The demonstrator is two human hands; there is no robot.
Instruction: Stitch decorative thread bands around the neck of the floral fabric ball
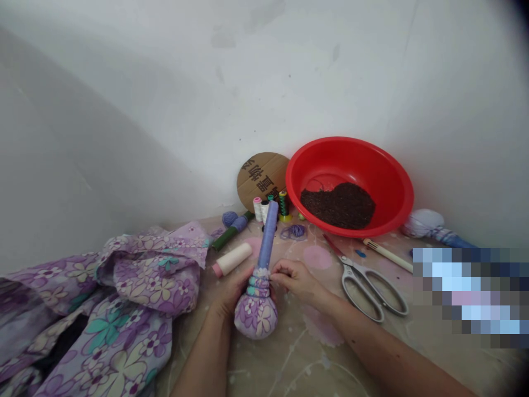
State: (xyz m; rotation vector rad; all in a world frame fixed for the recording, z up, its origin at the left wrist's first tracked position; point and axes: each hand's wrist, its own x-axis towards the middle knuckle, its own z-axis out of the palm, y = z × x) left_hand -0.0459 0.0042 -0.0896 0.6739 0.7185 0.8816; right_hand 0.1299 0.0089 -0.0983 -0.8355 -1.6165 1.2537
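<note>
A white wall corner (264, 71) is being kept as the far limit of the work, and a stained table cover (289, 358) is being used as the work surface. A heap of purple floral cloth (140, 275) is being left along the left side, which narrows the room there. A red basin (330, 144) of dark granular filling (339, 207) is being kept against the far wall, apparently out of reach of the hands' work, beside a round cardboard disc (258, 176). Scissors (349, 270) are being left at right, with open cover between them and the hands; the right edge is being hidden by a pixelated patch. A cloth bundle (256, 314) is being held upright on the cover, near the front, with a lilac tube (268, 231) rising from its bound neck (258, 284). The neck is being grasped by the left hand (235, 289) from one side, and is being pinched by the right hand (295, 281) from the other, seemingly so that the gathers are kept from slackening.
</note>
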